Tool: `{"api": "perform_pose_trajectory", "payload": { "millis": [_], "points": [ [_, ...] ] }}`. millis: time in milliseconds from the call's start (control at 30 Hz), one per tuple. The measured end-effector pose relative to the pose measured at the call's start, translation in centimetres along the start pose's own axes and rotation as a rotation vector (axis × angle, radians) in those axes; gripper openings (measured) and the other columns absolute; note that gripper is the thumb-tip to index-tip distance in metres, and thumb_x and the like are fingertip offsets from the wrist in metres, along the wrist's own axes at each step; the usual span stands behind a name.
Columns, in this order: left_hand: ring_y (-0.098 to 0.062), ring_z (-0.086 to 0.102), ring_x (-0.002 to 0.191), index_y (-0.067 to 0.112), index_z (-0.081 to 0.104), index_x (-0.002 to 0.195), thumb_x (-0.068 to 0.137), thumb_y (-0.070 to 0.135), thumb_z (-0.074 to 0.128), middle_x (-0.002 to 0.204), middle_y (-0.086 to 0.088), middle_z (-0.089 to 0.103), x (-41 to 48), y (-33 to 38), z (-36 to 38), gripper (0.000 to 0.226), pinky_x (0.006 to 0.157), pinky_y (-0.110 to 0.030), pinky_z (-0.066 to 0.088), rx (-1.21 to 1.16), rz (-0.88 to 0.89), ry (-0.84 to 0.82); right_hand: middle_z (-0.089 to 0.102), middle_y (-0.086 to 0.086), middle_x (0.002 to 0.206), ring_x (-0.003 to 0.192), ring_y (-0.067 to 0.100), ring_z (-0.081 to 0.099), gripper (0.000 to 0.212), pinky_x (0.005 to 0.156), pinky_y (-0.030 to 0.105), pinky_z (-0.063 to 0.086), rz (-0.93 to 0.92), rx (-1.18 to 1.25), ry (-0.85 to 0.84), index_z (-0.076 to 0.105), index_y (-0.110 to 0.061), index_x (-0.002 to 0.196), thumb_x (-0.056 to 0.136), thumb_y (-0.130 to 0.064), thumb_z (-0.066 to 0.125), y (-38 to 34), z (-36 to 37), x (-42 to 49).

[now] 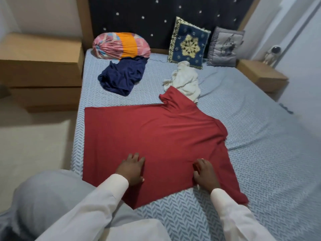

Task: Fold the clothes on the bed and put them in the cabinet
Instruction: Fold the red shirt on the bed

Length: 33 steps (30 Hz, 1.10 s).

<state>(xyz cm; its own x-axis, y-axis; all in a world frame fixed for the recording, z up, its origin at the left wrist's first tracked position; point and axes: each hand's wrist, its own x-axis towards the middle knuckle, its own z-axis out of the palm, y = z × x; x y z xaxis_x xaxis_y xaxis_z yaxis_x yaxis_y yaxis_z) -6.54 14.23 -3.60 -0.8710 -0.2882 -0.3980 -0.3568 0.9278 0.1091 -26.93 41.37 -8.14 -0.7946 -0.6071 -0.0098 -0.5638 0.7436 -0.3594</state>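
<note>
Bed (260, 153) with blue-grey herringbone sheet, dark studded headboard behind, wooden nightstand (40, 66) on the left.

Red T-shirt (156, 136) lies flat across the near half of the bed: hem to the left, collar to the right, far sleeve pointing at the headboard and lying over the edge of the white garment (185, 82). Not folded yet.

My left hand (132, 169) lies flat on the shirt body, fingers (134, 156) straight and spread, pressing, holding nothing. My right hand (205, 176) is on the shirt near the armpit of the near sleeve, fingers (199, 162) bent. Creases fan out from them, so possibly a pinch, but I can't tell pinch from press at this angle.

Handling, my guess:
- thin jersey knit, light, limp, no stiffness
- holds a flat fold only if smoothed down
- slides easily on the sheet, so pin one side while folding the other
- best to take it at the shoulder seam and hem corner, not mid-panel, or it bunches

Still to fold: navy garment (123, 75), crumpled below the pink-and-orange bolster (121, 45), and the white garment, bunched in front of the blue-and-gold cushion (188, 43).

No brand, tag or readable writing on anything. Grey cushion (224, 47) has a faint print, too vague to read.
</note>
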Motion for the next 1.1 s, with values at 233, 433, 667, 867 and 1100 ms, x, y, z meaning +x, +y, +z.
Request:
{"api": "perform_pose_trajectory", "payload": {
  "millis": [233,433,667,867,1100],
  "points": [
    [-0.026,0.059,0.115,0.015,0.058,0.124,0.068,0.044,0.077,0.126,-0.008,0.060,-5.7,2.6,0.7,0.065,0.095,-0.035,0.050,0.222,-0.002,-0.214,0.059,0.003,0.105,0.102,0.027,0.053,0.042,0.090,0.036,0.046,-0.229,-0.108,0.011,0.065,-0.023,0.098,0.060,-0.037,0.061,3.8,-1.8,-5.3],
    [-0.027,0.059,0.121,0.014,0.059,0.130,0.089,0.034,0.061,0.135,-0.008,0.058,-8.3,1.3,1.2,0.045,0.095,-0.040,0.050,0.375,-0.107,-0.344,0.059,-0.005,0.080,0.083,0.027,0.055,0.025,0.067,0.037,0.045,-0.247,-0.197,0.139,0.066,-0.027,0.080,0.068,-0.043,0.052,2.8,-1.2,-4.8],
    [-0.025,0.036,0.141,0.005,0.039,0.147,0.105,0.025,0.038,0.155,-0.009,0.034,-8.1,0.1,2.1,0.046,0.115,-0.033,0.027,0.169,-0.274,-0.461,0.066,-0.004,0.089,0.093,0.024,0.059,0.020,0.074,0.035,0.034,-0.080,-0.317,-0.066,0.065,-0.028,0.084,0.074,-0.037,0.050,1.9,-2.2,-5.3],
    [-0.025,0.050,0.130,0.010,0.053,0.138,0.094,0.035,0.057,0.145,-0.009,0.049,-8.1,0.7,0.8,0.050,0.106,-0.035,0.041,0.148,-0.216,-0.482,0.065,0.012,0.098,0.095,0.035,0.059,0.027,0.082,0.042,0.046,0.208,-0.057,0.215,0.065,-0.019,0.094,0.076,-0.034,0.051,3.4,-3.2,-3.3],
    [-0.027,0.069,0.095,0.014,0.072,0.105,0.066,0.056,0.075,0.107,-0.007,0.072,-6.3,2.8,-0.1,0.058,0.075,-0.030,0.051,0.152,-0.034,-0.220,0.050,0.020,0.135,0.128,0.040,0.042,0.052,0.105,0.052,0.031,0.829,0.103,0.083,0.054,-0.012,0.127,0.089,-0.047,0.056,8.2,-5.8,-0.9]
  ]
}}
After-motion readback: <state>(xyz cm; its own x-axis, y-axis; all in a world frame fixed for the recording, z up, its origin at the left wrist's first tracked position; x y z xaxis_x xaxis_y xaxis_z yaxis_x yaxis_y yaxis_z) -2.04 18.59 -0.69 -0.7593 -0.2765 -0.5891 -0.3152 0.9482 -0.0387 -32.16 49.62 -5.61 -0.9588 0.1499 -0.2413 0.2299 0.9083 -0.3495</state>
